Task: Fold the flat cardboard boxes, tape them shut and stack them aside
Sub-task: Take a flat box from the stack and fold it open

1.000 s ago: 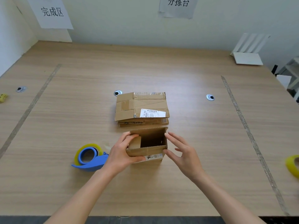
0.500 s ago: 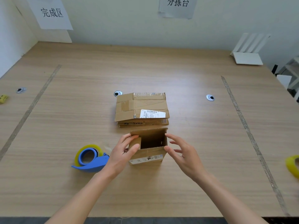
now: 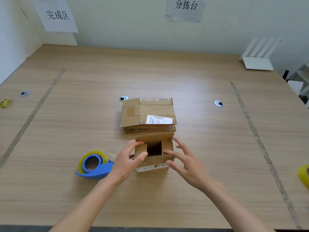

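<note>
- One small cardboard box (image 3: pixel 154 152) opened into shape at lower centre of the frame, standing on the table (image 3: pixel 167 77), top still open with a dark cavity showing.
- Both short side flaps tipped inward; far long flap upright, near long flap leaning toward the camera. No fresh tape visible on this box.
- Left hand (image 3: pixel 127 162) at the box's left side, thumb and fingers curled around the left flap and corner, gripping it.
- Right hand (image 3: pixel 187 162) at the right side, fingers spread and nearly straight, tips touching the right flap and near edge, gripping nothing.
- Stack of flat cardboard boxes (image 3: pixel 148 114) just beyond the open box, at centre frame, still unfolded; top sheet bearing a white shipping label and old tape.
- Judged early: long flaps to close, taping, setting aside, then the remaining flats.
- Blue tape dispenser (image 3: pixel 94 164) with a yellowish roll just left of the left hand, untouched.
- No finished box in view anywhere.
- Pale wood-grain table with two grey tape lines running front to back and three round grommets.
- Another yellow tape roll (image 3: pixel 304 175) at the right edge; small yellow object at the left edge.
- Two paper signs on the pale wall at top; white rack at upper right.
</note>
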`<state>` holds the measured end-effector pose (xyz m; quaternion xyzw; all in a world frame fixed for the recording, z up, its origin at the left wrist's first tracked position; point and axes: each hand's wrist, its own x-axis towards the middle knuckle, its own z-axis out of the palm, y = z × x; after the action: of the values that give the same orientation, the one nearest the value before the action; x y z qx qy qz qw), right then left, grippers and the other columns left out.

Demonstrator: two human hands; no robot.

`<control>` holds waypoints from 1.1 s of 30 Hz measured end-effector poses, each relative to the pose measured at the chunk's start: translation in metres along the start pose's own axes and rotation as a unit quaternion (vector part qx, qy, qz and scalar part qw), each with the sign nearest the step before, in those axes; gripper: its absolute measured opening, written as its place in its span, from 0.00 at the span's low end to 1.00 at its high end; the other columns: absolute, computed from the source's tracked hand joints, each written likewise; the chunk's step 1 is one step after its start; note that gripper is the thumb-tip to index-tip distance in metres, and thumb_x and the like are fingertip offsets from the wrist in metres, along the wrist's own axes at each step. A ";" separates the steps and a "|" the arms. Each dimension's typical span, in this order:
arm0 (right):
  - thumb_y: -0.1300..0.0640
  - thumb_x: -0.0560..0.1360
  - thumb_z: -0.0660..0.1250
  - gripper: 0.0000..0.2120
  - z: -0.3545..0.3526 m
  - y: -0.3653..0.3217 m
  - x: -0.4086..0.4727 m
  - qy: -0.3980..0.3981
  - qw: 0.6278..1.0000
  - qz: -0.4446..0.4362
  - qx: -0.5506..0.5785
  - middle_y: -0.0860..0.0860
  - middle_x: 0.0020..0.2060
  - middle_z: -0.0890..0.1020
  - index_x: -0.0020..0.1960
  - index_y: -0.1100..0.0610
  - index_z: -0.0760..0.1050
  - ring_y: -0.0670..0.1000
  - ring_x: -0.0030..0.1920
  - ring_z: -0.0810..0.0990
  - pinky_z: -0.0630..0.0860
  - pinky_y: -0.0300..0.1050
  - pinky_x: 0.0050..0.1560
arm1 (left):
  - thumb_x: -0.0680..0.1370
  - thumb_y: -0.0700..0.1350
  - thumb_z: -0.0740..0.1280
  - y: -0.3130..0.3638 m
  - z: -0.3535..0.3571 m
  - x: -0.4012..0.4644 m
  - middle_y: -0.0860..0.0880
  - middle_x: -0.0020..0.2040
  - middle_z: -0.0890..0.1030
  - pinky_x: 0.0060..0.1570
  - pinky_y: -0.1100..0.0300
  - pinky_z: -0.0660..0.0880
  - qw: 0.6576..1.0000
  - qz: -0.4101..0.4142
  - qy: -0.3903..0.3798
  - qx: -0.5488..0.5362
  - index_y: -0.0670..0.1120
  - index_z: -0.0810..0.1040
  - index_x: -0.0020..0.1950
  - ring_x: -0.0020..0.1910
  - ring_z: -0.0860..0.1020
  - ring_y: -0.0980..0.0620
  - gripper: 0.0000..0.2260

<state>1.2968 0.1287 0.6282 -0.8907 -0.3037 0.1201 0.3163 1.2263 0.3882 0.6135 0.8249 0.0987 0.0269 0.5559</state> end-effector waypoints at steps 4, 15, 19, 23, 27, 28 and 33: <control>0.31 0.78 0.60 0.19 0.004 -0.005 0.008 0.044 0.999 0.009 0.017 0.34 0.80 0.45 0.62 0.36 0.79 0.42 0.80 0.52 0.66 0.46 0.70 | 0.72 0.68 0.66 0.001 0.001 0.001 0.70 0.62 0.73 0.55 0.61 0.75 0.999 -0.002 0.036 0.012 0.71 0.69 0.65 0.65 0.71 0.67 0.22; 0.51 0.80 0.69 0.17 0.014 -0.006 0.016 0.126 0.992 -0.008 0.022 0.36 0.66 0.75 0.68 0.43 0.76 0.40 0.63 0.77 0.81 0.47 0.55 | 0.74 0.60 0.68 -0.009 0.007 0.005 0.65 0.59 0.78 0.52 0.53 0.81 0.990 0.064 0.096 0.080 0.57 0.81 0.64 0.59 0.76 0.65 0.19; 0.35 0.78 0.60 0.24 0.018 0.000 0.008 0.086 0.996 -0.002 0.008 0.37 0.77 0.65 0.71 0.41 0.76 0.42 0.73 0.70 0.75 0.43 0.63 | 0.74 0.65 0.67 -0.017 0.001 0.004 0.61 0.71 0.73 0.66 0.55 0.74 0.993 0.050 0.042 0.095 0.55 0.76 0.71 0.69 0.70 0.64 0.28; 0.30 0.76 0.59 0.28 0.020 0.003 0.009 0.055 0.998 -0.004 0.019 0.33 0.80 0.56 0.73 0.39 0.71 0.36 0.76 0.61 0.68 0.38 0.67 | 0.72 0.71 0.67 -0.023 -0.007 0.000 0.67 0.77 0.61 0.70 0.59 0.64 0.990 0.054 -0.028 0.126 0.60 0.68 0.76 0.75 0.61 0.66 0.35; 0.33 0.80 0.56 0.25 0.025 0.000 0.010 0.031 0.998 0.004 0.054 0.30 0.79 0.52 0.74 0.40 0.67 0.30 0.74 0.60 0.68 0.38 0.67 | 0.71 0.75 0.65 -0.022 -0.006 0.003 0.68 0.77 0.60 0.71 0.55 0.67 0.992 0.043 -0.020 0.121 0.61 0.67 0.77 0.75 0.61 0.64 0.37; 0.36 0.81 0.55 0.23 0.028 -0.001 0.009 0.039 0.997 0.008 0.069 0.30 0.79 0.53 0.73 0.40 0.67 0.29 0.73 0.61 0.67 0.36 0.67 | 0.71 0.74 0.65 -0.020 -0.005 0.004 0.66 0.77 0.61 0.70 0.52 0.70 0.993 0.038 -0.009 0.110 0.61 0.68 0.76 0.75 0.63 0.62 0.36; 0.41 0.82 0.56 0.18 0.040 -0.010 0.008 0.108 0.985 0.045 0.128 0.33 0.77 0.61 0.69 0.41 0.73 0.35 0.76 0.62 0.62 0.27 0.65 | 0.71 0.70 0.68 -0.013 0.006 0.006 0.63 0.74 0.67 0.67 0.49 0.75 0.997 0.020 0.037 0.057 0.58 0.74 0.71 0.70 0.67 0.67 0.31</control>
<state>1.2819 0.1591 0.6033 -0.8635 -0.2097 0.0755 0.4524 1.2310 0.3884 0.5992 0.8558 0.1035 0.0629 0.5029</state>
